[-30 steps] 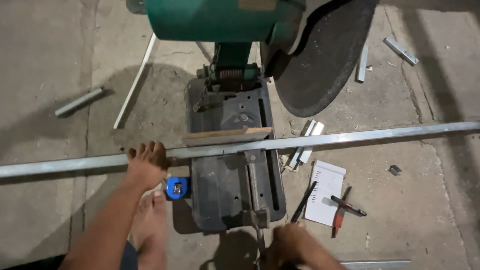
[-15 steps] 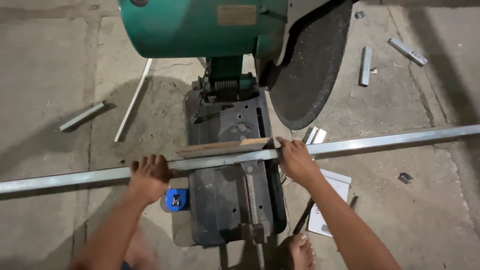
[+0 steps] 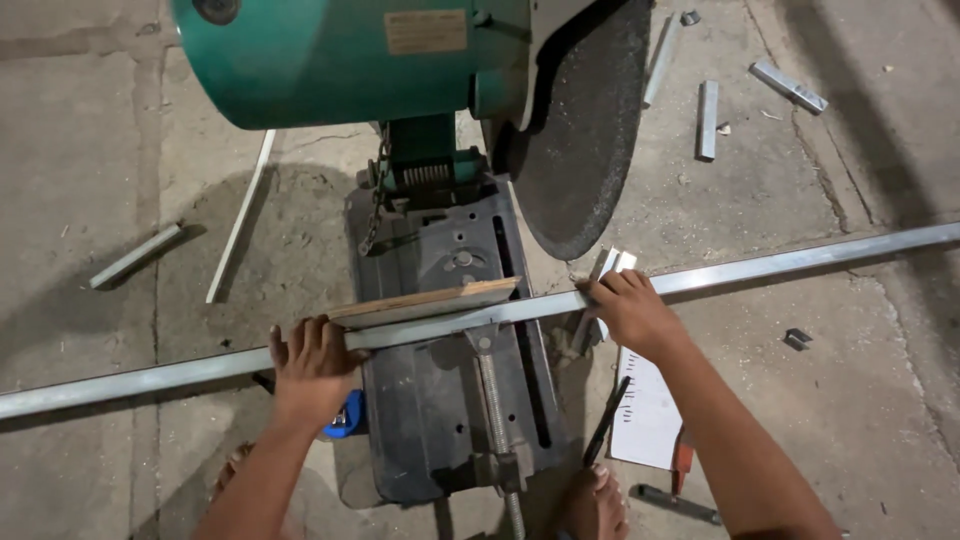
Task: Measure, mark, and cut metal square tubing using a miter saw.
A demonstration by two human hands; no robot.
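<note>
Two hands on long square metal tube [image 3: 760,268], lying across base of chop saw [image 3: 450,390] under raised disc [image 3: 585,130]; left hand [image 3: 312,365] fingers curled over it left of base, right hand [image 3: 630,310] gripping right of blade line; tube looks stiff, smooth, likely light, ends overhang unsupported, best held near base; wood strip [image 3: 430,300] behind tube; rough concrete floor [image 3: 880,400], offcuts scattered

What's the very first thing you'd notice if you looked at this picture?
The big green chop saw at the top, with its dark round cutting disc raised above the black base. Next, the long silvery metal tube lying across that base from edge to edge, with the left hand and the right hand pressed on it either side of the vise. Short cut pieces lie scattered on the concrete floor.
</note>
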